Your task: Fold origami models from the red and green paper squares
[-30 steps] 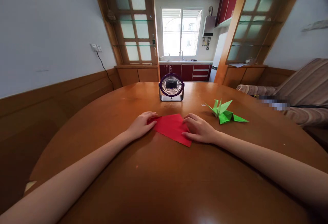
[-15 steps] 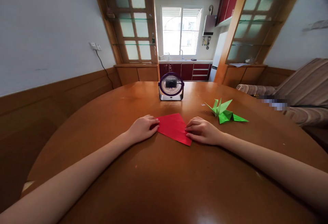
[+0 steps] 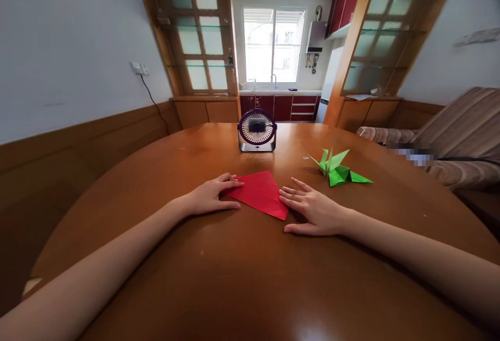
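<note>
Right hand [image 3: 314, 211] flat, fingers spread, fingertips at red paper's right edge | left hand [image 3: 211, 198] open, fingertips on its left corner | red paper [image 3: 260, 192] folded flat on table [image 3: 242, 278] between hands, long axis near-right to far-left, sharp tip pointing near-right | beyond: green origami crane [image 3: 336, 170] right, small fan [image 3: 257, 130] centre.

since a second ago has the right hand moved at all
Yes. The right hand has slid off the red paper towards the person and flattened; its fingertips now only meet the paper's right edge, farther from the fan.

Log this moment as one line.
left hand: flat on red paper | right hand: open, at paper's edge | green paper crane: aside
</note>
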### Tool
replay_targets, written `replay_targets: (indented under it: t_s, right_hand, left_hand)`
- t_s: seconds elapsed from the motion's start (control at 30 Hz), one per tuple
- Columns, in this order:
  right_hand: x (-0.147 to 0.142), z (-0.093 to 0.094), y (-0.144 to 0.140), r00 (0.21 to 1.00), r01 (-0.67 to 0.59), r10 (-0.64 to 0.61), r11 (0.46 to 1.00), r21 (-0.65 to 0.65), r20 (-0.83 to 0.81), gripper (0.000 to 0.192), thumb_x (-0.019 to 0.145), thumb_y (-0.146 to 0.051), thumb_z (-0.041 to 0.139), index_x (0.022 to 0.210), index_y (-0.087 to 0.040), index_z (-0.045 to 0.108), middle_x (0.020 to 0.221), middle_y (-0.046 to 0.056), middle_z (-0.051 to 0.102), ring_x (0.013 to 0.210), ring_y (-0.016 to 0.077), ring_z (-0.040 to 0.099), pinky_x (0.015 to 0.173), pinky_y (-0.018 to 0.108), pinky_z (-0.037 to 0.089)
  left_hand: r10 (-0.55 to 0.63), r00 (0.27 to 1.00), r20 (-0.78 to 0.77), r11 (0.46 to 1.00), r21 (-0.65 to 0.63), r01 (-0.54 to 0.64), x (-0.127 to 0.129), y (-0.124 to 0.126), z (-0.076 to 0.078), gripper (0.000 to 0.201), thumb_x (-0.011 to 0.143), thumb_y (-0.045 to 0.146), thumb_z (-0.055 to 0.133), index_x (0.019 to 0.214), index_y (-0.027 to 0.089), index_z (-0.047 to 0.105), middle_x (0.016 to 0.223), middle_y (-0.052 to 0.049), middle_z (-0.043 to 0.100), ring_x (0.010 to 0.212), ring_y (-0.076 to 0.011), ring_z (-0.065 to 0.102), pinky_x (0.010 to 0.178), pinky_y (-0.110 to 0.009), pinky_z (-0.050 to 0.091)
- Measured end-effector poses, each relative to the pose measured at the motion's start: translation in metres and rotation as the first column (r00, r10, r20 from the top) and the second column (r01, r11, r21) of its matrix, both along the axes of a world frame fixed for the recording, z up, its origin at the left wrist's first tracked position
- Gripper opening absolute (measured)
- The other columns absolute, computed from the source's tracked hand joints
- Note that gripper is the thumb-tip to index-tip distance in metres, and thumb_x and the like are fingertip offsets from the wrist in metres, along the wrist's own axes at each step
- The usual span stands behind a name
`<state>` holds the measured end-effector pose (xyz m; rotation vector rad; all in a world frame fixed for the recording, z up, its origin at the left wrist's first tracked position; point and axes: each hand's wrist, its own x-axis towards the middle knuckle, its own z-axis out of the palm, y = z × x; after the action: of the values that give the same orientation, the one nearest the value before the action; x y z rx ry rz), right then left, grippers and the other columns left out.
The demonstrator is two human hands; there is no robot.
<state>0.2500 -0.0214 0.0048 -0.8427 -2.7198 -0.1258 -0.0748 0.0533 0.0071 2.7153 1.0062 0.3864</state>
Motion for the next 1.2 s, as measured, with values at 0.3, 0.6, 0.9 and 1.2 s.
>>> replay_targets:
  t_s: [0.3, 0.6, 0.9, 1.2]
  right_hand:
    - [0.006, 0.002, 0.005, 0.999, -0.033, 0.033, 0.994, 0.104, 0.008, 0.046, 0.093, -0.045, 0.048, 0.122, -0.011, 0.060, 0.119, 0.017, 0.066, 0.120, 0.0275, 0.058, 0.115, 0.052, 0.024]
    - [0.027, 0.002, 0.022, 0.992, -0.121, 0.123, 0.990, 0.070, -0.024, 0.036, 0.093, -0.039, 0.050, 0.120, -0.018, 0.061, 0.119, 0.011, 0.067, 0.118, 0.0238, 0.059, 0.115, 0.053, 0.023]
    - [0.024, -0.001, 0.022, 0.990, -0.100, 0.110, 0.990, 0.100, -0.092, 0.025, 0.092, -0.035, 0.054, 0.110, -0.021, 0.065, 0.108, 0.006, 0.070, 0.108, 0.0215, 0.061, 0.111, 0.052, 0.031]
    - [0.030, -0.006, 0.032, 0.968, -0.069, 0.076, 0.997, 0.038, -0.240, 0.025, 0.095, -0.025, 0.047, 0.085, -0.018, 0.068, 0.088, 0.006, 0.068, 0.086, 0.0183, 0.061, 0.099, 0.047, 0.042]
  left_hand:
    - [-0.032, 0.996, -0.086, 0.985, 0.167, 0.046, 0.001, -0.007, 0.008, 0.054, 0.088, 0.057, 0.053, 0.131, 0.024, 0.056, 0.120, -0.009, 0.058, 0.107, -0.0238, 0.061, 0.091, -0.033, 0.048]
    - [-0.118, 0.943, -0.312, 0.772, 0.569, 0.285, 0.020, -0.023, 0.007, 0.037, 0.098, 0.035, 0.036, 0.106, 0.017, 0.067, 0.083, -0.007, 0.068, 0.067, -0.0172, 0.065, 0.058, -0.027, 0.047]
    - [-0.100, 0.963, -0.252, 0.699, 0.670, 0.248, 0.023, -0.017, -0.001, 0.033, 0.099, 0.030, 0.035, 0.089, 0.017, 0.064, 0.074, -0.003, 0.066, 0.063, -0.0144, 0.063, 0.054, -0.025, 0.042]
    - [-0.151, 0.988, -0.031, 0.904, 0.400, 0.151, 0.016, -0.020, 0.008, 0.025, 0.096, 0.027, 0.043, 0.094, 0.019, 0.067, 0.078, -0.001, 0.066, 0.068, -0.0120, 0.061, 0.059, -0.022, 0.042]
